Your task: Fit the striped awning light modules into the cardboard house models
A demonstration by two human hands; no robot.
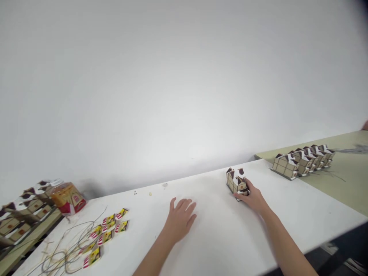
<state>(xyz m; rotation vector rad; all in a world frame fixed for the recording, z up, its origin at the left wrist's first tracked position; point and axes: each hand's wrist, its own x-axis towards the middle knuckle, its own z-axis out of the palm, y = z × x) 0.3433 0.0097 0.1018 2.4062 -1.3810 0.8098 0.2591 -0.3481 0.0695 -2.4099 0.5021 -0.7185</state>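
A small model house (pixel 236 180) with cream walls, dark beams and a white-and-brown roof stands on the white table. My right hand (pixel 253 196) grips its near right side, thumb at the front and fingers behind. To the left, my left hand (pixel 181 218) hovers over or rests on the tabletop, its fingers spread and nothing in it. Whether its palm touches the table I cannot tell. Nearest to it on the left lie several small yellow, red and white printed pieces (pixel 105 237) with thin cords (pixel 64 255) attached.
A row of similar model houses (pixel 304 161) stands at the right, where the white table (pixel 218 245) meets a greenish one (pixel 347 180). More houses (pixel 21 218) and a red-and-orange container (pixel 68 198) are at the left. A white wall (pixel 178 96) rises behind. Part of another person's hand (pixel 365 125) shows at the far right.
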